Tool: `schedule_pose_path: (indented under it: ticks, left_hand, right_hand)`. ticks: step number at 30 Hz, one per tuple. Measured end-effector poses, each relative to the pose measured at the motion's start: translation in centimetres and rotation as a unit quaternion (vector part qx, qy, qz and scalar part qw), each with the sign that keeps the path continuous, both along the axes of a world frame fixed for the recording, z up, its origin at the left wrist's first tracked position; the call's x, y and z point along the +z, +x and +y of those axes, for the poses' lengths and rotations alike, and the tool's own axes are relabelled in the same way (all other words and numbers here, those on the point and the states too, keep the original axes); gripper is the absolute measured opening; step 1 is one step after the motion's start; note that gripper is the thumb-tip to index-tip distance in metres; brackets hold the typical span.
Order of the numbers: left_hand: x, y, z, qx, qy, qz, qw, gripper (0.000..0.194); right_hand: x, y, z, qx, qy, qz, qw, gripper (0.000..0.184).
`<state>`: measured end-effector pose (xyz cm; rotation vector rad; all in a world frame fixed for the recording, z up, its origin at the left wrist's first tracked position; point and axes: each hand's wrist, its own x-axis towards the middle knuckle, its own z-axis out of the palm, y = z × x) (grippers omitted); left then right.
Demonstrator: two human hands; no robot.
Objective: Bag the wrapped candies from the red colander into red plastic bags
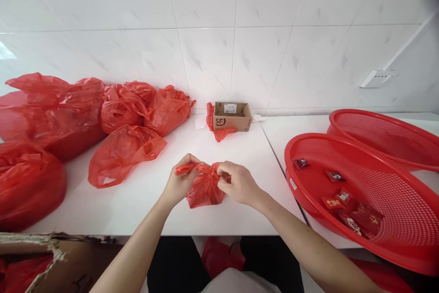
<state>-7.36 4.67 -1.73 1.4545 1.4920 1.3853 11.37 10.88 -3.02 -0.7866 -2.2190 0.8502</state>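
Note:
A small red plastic bag (pixel 206 191) sits on the white table (pixel 247 222) in front of me, its top gathered into creases between my hands. My left hand (pixel 181 181) is closed around one twisted handle of the bag. On the other side, my right hand (pixel 240 183) pinches the bag's gathered top near the knot-like bunch. Whether a knot is fully formed there I cannot tell. What the bag holds is hidden by the red film.
Several filled red bags (pixel 37 119) line the left side, with a flatter red bag (pixel 125 153) before them. A small cardboard box (pixel 236 124) stands near the wall. Red baskets (pixel 295 192) on the right hold several small packets (pixel 366 217). A torn carton (pixel 75 261) is at lower left.

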Motion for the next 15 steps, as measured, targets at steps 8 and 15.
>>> schedule_pose_path:
  ticks: [8, 15]
  left_hand:
    - [-0.9, 1.2, 0.0, 0.012, -0.011, -0.074, 0.997, 0.020]
    - [-0.3, 1.1, 0.0, 0.074, 0.010, -0.044, 0.996, 0.020]
  right_hand:
    - [-1.3, -0.6, -0.1, 0.003, -0.170, 0.099, 0.980, 0.011]
    - [0.3, -1.2, -1.0, -0.042, 0.132, -0.110, 0.984, 0.010]
